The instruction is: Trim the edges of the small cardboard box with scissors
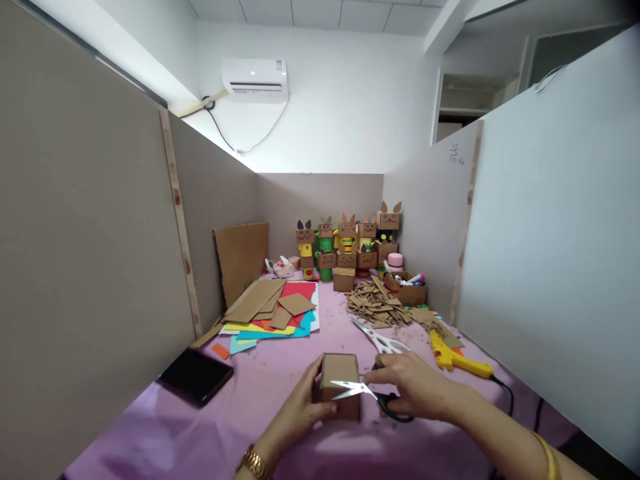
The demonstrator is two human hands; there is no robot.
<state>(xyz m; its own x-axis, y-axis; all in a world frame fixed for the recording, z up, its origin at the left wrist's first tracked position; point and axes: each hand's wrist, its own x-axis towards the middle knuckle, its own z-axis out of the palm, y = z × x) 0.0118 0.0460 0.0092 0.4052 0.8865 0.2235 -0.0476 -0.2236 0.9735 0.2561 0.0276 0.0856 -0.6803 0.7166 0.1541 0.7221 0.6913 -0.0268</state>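
A small brown cardboard box (340, 368) stands on the pink-purple tablecloth right in front of me. My left hand (311, 399) grips it from the left, thumb across its near face. In my right hand (407, 381) is a pair of black-handled scissors (373, 393), fingers around the handles. Their blades are parted and point left, in front of the box; whether they touch it I cannot tell. Just beyond my right hand lies a second pair of scissors (383, 341) with white handles.
A yellow glue gun (457, 360) with a black cord lies right; a dark tablet (197, 375) lies left. Coloured paper and cardboard sheets (270, 320), a heap of cardboard scraps (377, 303) and a box of pens (411, 291) sit farther back. Cardboard animal figures (347, 243) stand behind, between partitions.
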